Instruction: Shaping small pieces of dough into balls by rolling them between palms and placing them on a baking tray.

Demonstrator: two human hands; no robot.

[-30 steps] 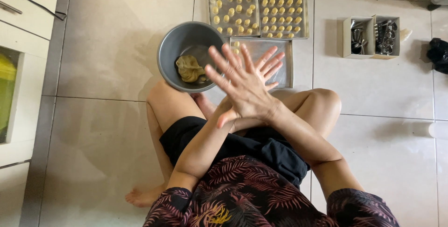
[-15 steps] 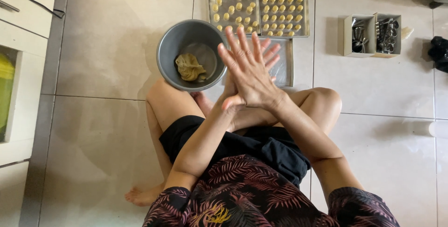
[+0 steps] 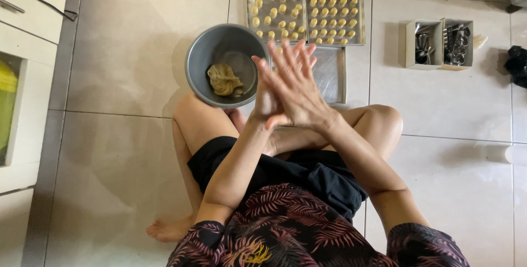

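Head cam: right hand (image 3: 299,94) flat vs left hand (image 3: 263,102), beside lumpy tan dough (image 3: 224,79).

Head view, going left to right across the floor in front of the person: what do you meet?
Grey bowl with a lump of dough → the pressed-together hands, left hand under right hand → two open boxes of metal tools → black object at the edge.

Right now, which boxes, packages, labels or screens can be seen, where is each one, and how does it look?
Two small open boxes: on the floor at upper right, side by side, pale card walls, holding shiny metal pieces.
No label, sign or screen can be made out.
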